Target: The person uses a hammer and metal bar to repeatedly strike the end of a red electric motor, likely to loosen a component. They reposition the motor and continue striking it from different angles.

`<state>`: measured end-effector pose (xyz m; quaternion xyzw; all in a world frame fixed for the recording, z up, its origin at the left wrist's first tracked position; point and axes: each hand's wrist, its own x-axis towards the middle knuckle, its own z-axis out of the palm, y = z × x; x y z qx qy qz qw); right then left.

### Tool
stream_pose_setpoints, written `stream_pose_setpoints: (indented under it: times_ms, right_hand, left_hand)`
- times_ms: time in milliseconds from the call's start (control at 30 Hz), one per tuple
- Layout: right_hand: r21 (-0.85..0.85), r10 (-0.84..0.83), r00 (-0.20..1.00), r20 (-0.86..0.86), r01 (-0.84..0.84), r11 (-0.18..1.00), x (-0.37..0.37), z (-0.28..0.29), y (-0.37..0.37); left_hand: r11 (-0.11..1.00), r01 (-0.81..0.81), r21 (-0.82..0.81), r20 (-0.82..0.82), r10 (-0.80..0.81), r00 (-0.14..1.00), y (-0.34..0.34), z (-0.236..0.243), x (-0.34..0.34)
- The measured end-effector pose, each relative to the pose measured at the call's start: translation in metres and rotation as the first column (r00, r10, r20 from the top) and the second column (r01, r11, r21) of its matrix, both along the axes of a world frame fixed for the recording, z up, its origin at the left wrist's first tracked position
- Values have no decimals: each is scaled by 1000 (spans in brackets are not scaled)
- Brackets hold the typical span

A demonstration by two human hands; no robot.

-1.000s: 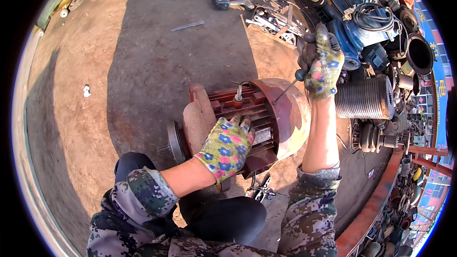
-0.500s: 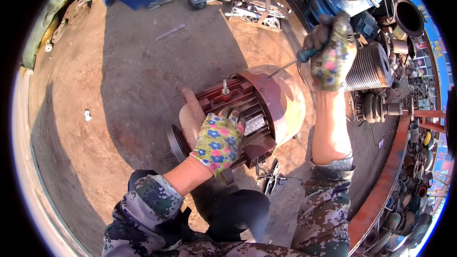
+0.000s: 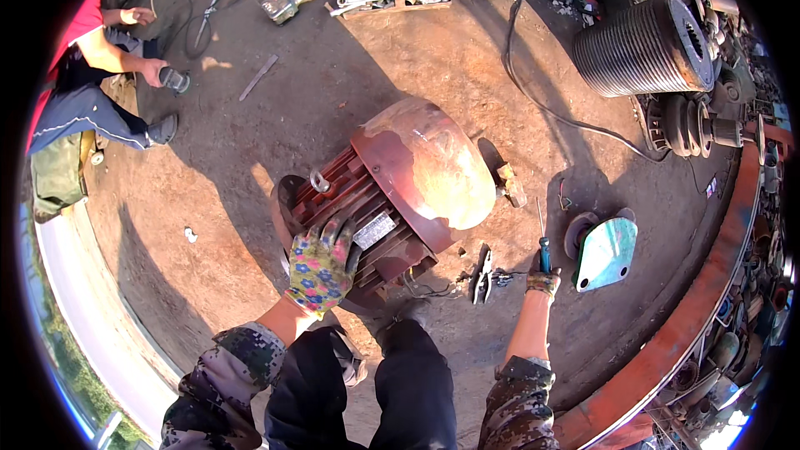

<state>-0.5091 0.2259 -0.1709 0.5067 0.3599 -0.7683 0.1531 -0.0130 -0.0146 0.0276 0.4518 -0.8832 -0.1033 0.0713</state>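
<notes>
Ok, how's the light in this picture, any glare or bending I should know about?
Head view: hard sunlight puts a bright glare patch on the motor's domed cover, with dark, sharp-sided shadows across the ground; head view again: fisheye distortion curves the red beam along the right side, and the corners go black.

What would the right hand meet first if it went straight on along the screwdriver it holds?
Probably the dark cable lying across the ground, passing right of the small brown block. How high the right hand and screwdriver sit is unclear, so they might pass over it.
</notes>
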Motion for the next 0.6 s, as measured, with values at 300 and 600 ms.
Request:
stream_pose_setpoints:
  times_ms: [300,600]
  right_hand:
    - [683,957,257,-134,-675,278,175,116,-158]
    - [749,659,-387,645,148,-645,223,212,-359]
  left_hand:
    - [981,15,194,172,-49,984,-9,23,-10]
    - [952,92,292,136,-136,981,-28,30,-16]
